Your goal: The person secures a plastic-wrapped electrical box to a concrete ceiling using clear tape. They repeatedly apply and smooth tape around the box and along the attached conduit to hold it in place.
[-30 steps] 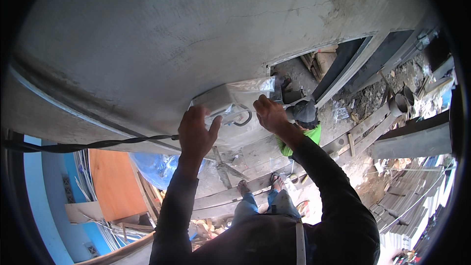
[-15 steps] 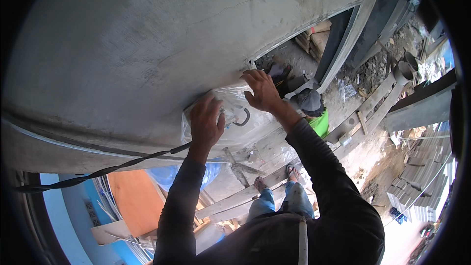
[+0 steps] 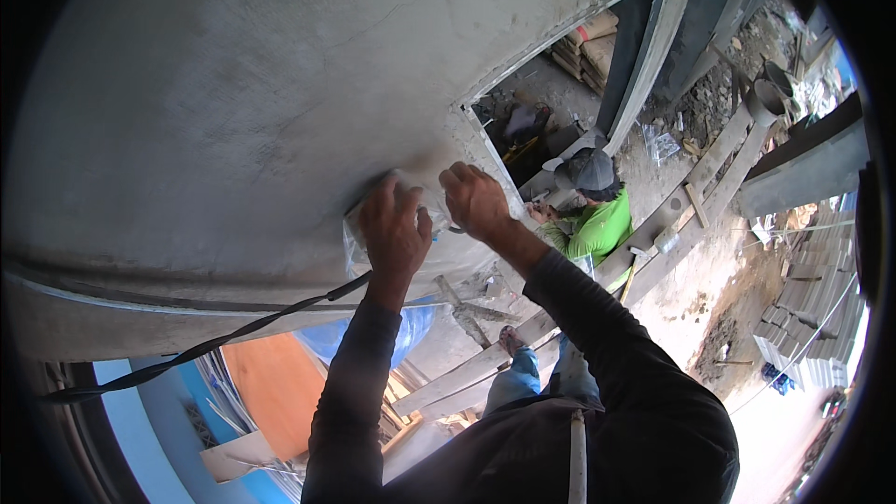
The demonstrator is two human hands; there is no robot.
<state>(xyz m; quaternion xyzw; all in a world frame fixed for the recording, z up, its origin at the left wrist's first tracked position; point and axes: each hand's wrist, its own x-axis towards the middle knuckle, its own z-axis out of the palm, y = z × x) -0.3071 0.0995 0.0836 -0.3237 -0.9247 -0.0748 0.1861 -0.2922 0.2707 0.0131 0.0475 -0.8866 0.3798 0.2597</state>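
A clear plastic sheet (image 3: 354,245) is bunched against the grey plastered wall (image 3: 233,112). My left hand (image 3: 394,229) presses in at the sheet, its fingers curled round it and partly hidden. Just to its right, my right hand (image 3: 481,203) has its fingers bent in and pressed together by the sheet's edge; what they pinch is hidden. A bit of a dark curved piece (image 3: 455,230) shows below that hand. From the left, a twisted black cable (image 3: 233,315) runs up to my left wrist.
A co-worker in a green shirt (image 3: 605,229) crouches beside a wall opening (image 3: 541,84). Wooden planks (image 3: 457,378) run under my feet. A bucket (image 3: 765,105) stands far right, above stacked pale boards (image 3: 812,317). An orange-brown panel (image 3: 271,387) leans lower left.
My right hand has moved left toward my left hand, and its fingers have curled in. The plastic sheet spreads less widely now. The co-worker shows more fully as the view has shifted.
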